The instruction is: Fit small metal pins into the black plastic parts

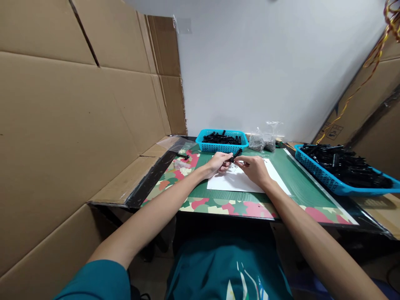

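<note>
My left hand (220,163) is closed round a slim black plastic part (236,154), which tilts up to the right above the table. Close against the part's right side, my right hand (252,168) has its thumb and fingers pinched together; whatever is in that pinch is too small to make out. Below both hands lies a white sheet of paper (225,183), with a scatter of tiny shiny pieces (233,167) partly hidden by the fingers.
A blue basket (220,147) of black parts stands at the back. Another blue basket (328,180), heaped with similar parts, sits at the right. Clear plastic bags (264,141) rest near the wall. A small black piece (186,157) lies left. Cardboard (93,125) walls the left side.
</note>
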A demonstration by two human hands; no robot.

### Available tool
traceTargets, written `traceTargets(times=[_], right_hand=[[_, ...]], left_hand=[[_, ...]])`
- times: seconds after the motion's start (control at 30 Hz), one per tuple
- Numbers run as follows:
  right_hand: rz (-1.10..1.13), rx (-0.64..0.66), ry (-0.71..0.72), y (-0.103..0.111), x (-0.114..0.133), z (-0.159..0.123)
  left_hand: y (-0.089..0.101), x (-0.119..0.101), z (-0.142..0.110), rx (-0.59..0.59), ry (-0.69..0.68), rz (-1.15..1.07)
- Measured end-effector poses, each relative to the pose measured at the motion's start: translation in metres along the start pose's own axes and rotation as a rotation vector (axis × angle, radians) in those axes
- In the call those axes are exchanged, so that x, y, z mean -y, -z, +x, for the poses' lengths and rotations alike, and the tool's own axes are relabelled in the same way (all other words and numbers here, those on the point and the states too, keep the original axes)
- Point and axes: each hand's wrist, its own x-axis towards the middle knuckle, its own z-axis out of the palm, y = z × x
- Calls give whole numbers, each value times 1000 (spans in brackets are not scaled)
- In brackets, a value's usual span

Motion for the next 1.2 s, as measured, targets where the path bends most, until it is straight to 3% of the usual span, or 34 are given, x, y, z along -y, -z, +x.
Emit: traceTargets(times=[0.63, 0.97, 1.2], right_hand=[[65, 13, -20, 0, 1, -1], [224, -85, -69, -1, 4, 0], [210, -39, -93, -5, -1, -1]], left_hand=[[-2, 2, -2, 11, -17, 0], [-1, 3, -1, 49, -22, 27], [1, 6, 0, 74, -17, 27]])
